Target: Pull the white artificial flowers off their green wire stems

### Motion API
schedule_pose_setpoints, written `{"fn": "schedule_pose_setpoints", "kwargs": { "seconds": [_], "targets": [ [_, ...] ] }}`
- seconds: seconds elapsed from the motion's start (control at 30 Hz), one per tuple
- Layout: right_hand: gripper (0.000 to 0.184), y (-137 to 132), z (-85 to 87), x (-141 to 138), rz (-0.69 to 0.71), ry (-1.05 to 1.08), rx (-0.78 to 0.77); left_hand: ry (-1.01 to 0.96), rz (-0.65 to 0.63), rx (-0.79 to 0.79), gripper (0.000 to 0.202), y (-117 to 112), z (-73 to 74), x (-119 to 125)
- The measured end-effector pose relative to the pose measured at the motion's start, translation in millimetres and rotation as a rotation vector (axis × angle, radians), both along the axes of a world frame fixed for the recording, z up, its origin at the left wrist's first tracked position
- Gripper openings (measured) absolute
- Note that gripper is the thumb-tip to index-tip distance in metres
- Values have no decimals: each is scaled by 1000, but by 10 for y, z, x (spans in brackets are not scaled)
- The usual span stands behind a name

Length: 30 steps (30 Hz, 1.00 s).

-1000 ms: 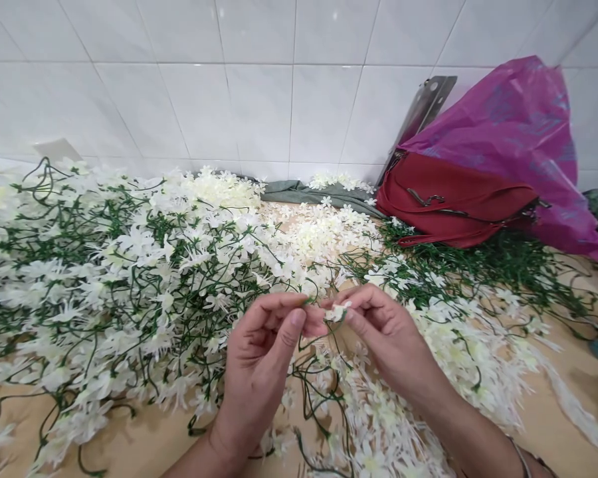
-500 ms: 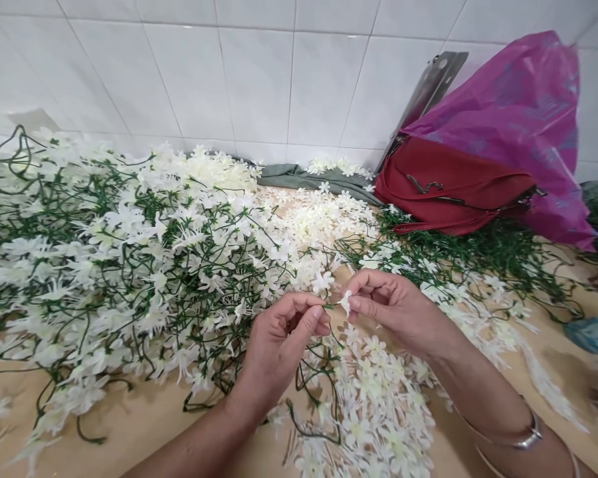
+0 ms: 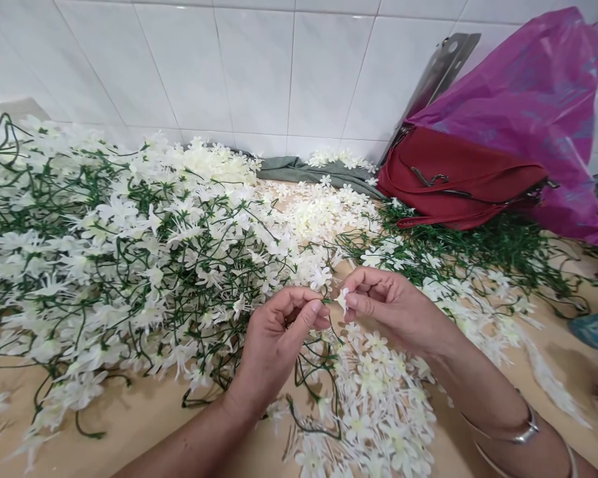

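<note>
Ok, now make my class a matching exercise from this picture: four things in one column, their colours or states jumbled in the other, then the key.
Column 1
1. Right hand
2. Handbag
3. Plastic bag
4. Cloth

Column 2
A. Purple
B. Pinching a white flower
C. Grey-green
D. Red

Pairs: 1-B, 2-D, 3-A, 4-C

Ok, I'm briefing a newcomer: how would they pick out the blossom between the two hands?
Find the red bag by the tiled wall, then come nearer and left to the right hand. The small white blossom is in its grip, close to the left hand. Unlike the flowers piled around, it is held above the table.
</note>
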State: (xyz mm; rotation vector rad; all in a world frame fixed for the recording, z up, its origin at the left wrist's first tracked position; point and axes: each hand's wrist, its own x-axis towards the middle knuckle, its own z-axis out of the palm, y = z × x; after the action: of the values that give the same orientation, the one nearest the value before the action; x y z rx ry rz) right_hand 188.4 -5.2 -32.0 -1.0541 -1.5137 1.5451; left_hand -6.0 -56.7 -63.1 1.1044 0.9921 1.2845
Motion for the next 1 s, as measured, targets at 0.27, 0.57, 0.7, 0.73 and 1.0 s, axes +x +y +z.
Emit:
{"fn": "schedule_pose_setpoints", "kwargs": {
  "seconds": [0.27, 0.57, 0.7, 0.73, 1.0],
  "targets": [
    [29, -24, 15, -47, 29, -11, -3, 19, -2, 23, 12, 4, -11, 17],
    [25, -12, -95, -106, -18, -61, -48, 60, -13, 21, 14, 8, -99, 19],
    [29, 1, -227, -154, -33, -11, -45, 53, 19, 4, 17, 18, -129, 46],
    [31, -1, -254, -170, -39, -5, -46, 50, 28, 0, 18, 22, -135, 51],
    [34, -92, -314, -279, -88, -16, 29, 81, 76, 22, 18, 34, -170, 49]
  ]
}}
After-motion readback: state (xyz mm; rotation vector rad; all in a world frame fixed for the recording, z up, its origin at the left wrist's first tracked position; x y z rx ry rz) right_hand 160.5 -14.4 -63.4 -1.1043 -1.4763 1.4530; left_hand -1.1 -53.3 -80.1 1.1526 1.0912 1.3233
